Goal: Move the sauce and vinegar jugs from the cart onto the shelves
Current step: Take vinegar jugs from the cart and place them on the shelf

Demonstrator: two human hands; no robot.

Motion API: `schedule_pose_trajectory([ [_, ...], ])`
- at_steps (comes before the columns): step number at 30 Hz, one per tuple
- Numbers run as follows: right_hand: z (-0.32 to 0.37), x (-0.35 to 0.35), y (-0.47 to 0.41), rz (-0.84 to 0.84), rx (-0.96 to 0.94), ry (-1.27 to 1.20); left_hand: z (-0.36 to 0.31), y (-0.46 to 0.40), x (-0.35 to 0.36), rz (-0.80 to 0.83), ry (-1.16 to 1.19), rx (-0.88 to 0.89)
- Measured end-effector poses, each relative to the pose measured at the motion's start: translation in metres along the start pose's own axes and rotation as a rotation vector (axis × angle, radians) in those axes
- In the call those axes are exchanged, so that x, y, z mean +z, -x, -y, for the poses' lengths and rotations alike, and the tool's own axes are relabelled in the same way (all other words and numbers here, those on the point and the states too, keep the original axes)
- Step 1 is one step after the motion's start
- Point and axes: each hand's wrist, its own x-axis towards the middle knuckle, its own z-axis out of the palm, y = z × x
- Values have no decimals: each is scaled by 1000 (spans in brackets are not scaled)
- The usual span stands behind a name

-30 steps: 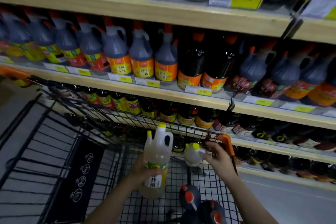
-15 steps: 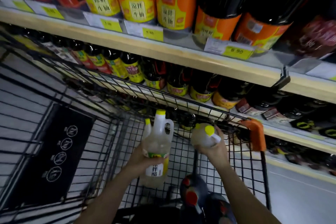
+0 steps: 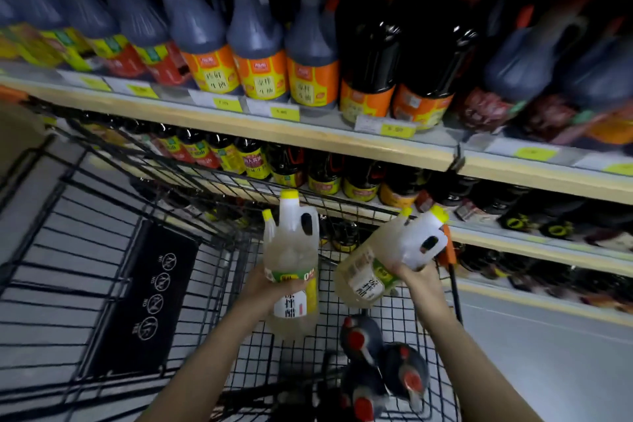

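Dim, cool light. The jugs on the upper shelf (image 3: 308, 137) smear with motion blur, worst toward the edges. Wide-angle distortion bends the shelf lines.

Head-height view, close, downward over cart (image 3: 102, 216) toward shelves (image 3: 308, 137)

Across the top of my view stands a row of stocked dark jugs with orange labels (image 3: 262, 75), blurred toward the upper left. Right of centre are two tall black bottles (image 3: 370, 55) with orange labels. Yellow price tags (image 3: 397, 129) run in a line just beneath them, and a black clip (image 3: 457, 161) hangs at centre right. Below, I see small dark bottles with yellow labels (image 3: 251, 161). A black panel with white "NO" symbols (image 3: 147, 298) sits lower left. Grey floor (image 3: 548, 360) fills the lower right.
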Motion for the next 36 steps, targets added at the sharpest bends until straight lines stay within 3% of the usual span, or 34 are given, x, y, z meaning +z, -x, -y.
schedule_pose_trajectory([
  [6, 56, 8, 91, -135, -58, -334, -51, 65, 3, 133, -4, 108],
  [10, 62, 15, 153, -136, 7, -665, -67, 103, 13, 276, -77, 185],
  [19, 43, -13, 252, -129, 51, -903, -54, 169, 72, 504, -253, 244],
  [27, 20, -115, 324, -271, 62, -612, -30, 208, 170, 594, -330, 251],
  [31, 18, -197, 361, -445, -39, -410, -7, 235, 248, 589, -326, 243],
  [36, 9, -313, 406, -578, -13, -225, 30, 273, 345, 618, -368, 268],
])
